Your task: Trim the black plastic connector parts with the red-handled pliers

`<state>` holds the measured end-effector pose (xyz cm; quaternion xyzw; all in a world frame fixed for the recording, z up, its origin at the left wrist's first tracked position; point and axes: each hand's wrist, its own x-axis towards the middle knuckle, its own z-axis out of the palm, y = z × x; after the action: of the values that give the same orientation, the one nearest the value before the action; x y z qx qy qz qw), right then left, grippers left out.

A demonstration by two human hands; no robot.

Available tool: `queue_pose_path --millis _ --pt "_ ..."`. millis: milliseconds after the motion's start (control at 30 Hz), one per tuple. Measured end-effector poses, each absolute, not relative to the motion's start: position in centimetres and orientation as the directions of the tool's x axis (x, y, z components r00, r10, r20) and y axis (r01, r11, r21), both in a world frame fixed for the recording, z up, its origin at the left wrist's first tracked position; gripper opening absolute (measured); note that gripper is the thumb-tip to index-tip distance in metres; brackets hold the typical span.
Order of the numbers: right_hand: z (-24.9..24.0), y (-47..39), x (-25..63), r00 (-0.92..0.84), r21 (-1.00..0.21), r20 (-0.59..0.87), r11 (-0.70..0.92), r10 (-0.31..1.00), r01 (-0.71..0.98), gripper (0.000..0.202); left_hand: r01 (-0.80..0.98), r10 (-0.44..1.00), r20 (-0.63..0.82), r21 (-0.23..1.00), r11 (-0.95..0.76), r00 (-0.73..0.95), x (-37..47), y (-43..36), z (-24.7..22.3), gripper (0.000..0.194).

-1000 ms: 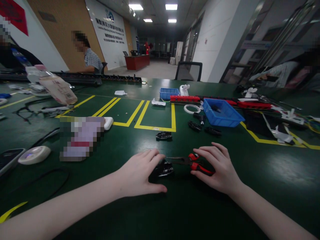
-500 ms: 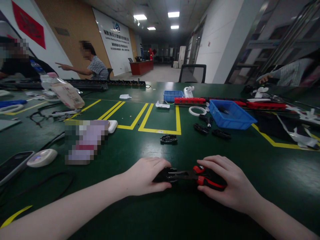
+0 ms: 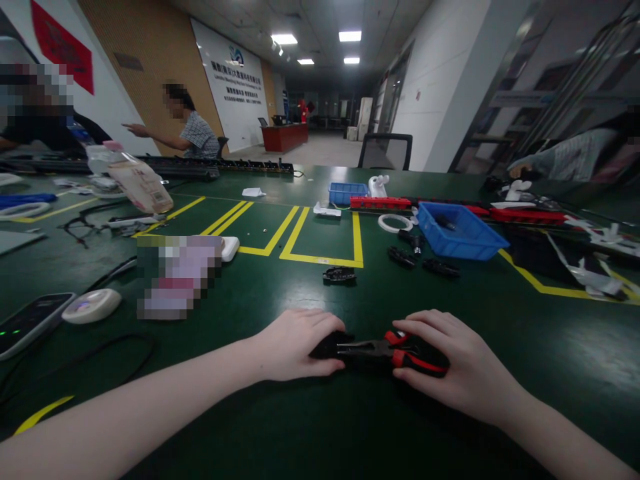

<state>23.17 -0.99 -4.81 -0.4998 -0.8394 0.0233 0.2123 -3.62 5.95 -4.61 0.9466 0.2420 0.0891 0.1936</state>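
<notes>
Red-handled pliers (image 3: pixel 381 349) sit in the right hand (image 3: pixel 455 367), and from where I stand the hold makes sense: thumb against the nearer handle, fingers over the farther one, probably so that one squeeze works both. The handles stand spread; whether the slim tips are pinching anything, I cannot tell. They point straight at a small black part (image 3: pixel 326 347), which lies at the tip end of the pliers, tucked under the left hand (image 3: pixel 300 347). That hand is closed round it, thumb on the near side and fingers on the far, hiding much of it; I take the clasp to be there so the part does not slide on the green table (image 3: pixel 320 430). Another black piece (image 3: pixel 340 275) lies beyond the pliers' tips, just short of the yellow tape (image 3: pixel 357 240). Beyond the pliers' handles are a third piece (image 3: pixel 401 257) and a fourth piece (image 3: pixel 441 268), near a large blue tray (image 3: pixel 473 252), seemingly within reach yet out of the arms' way. Well off past the tip end of the pliers sits a white case (image 3: pixel 230 249), a spot that leaves both hands room
</notes>
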Motion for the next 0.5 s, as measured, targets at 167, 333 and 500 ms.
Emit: queue_pose_path --millis 167,333,500 --pt "-4.64 -0.98 22.69 -0.416 -0.265 0.307 0.497 0.856 0.826 0.036 0.422 0.488 0.085 0.388 -0.819 0.869 -3.67 5.87 -4.68 0.032" --pt "-4.40 -0.98 22.44 -0.427 -0.263 0.279 0.496 0.860 0.827 0.031 0.425 0.493 0.076 0.406 -0.809 0.866 -3.64 5.93 -4.65 0.032" --pt "-4.65 -1.02 22.69 -0.481 -0.179 0.328 0.553 0.813 0.814 0.036 0.428 0.486 0.073 0.376 -0.822 0.871 -3.69 5.98 -4.63 0.032"
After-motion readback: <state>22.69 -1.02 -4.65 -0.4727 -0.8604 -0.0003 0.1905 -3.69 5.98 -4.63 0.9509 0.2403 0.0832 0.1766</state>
